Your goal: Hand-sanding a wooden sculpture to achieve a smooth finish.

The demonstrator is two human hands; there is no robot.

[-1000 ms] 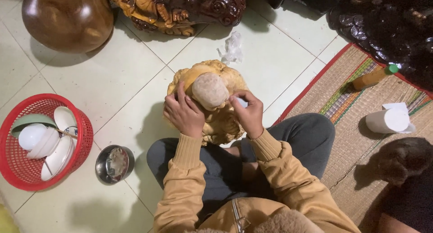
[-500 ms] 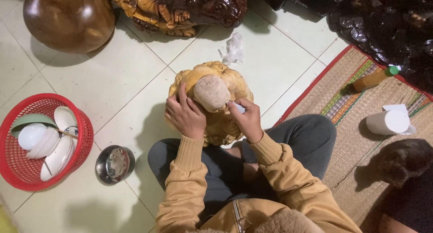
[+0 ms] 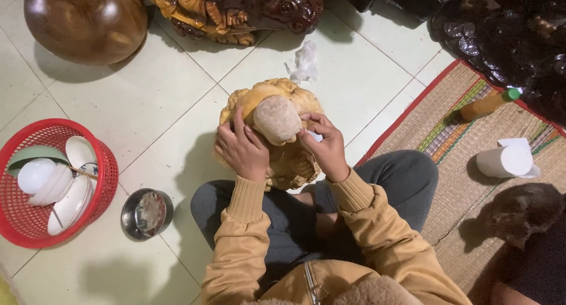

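We sit cross-legged on the tiled floor [image 3: 147,113] with a pale wooden carving [image 3: 272,134] standing just in front of our knees, its rounded, rough-sanded knob [image 3: 276,119] facing up. Our left hand [image 3: 240,146] lies flat against the carving's left side, fingers together and spread over the wood, bracing it rather than closing around anything. Our right hand [image 3: 323,144] is curled beside the knob, fingertips pinched on a small white piece [image 3: 316,136] that is pressed to the wood; we cannot tell what the piece is. To our left a red basket [image 3: 94,193] holds white bowls, and a small steel bowl [image 3: 146,213] sits on the floor near it. A crumpled clear wrapper [image 3: 303,62] lies just beyond the carving. Farther off stand a dark polished wooden ball [image 3: 85,22] and a dark glossy carved figure [image 3: 236,10]. To our right a woven mat [image 3: 466,163] carries a white paper roll [image 3: 508,158] and an orange bottle [image 3: 486,103] with a green cap lying on its side.
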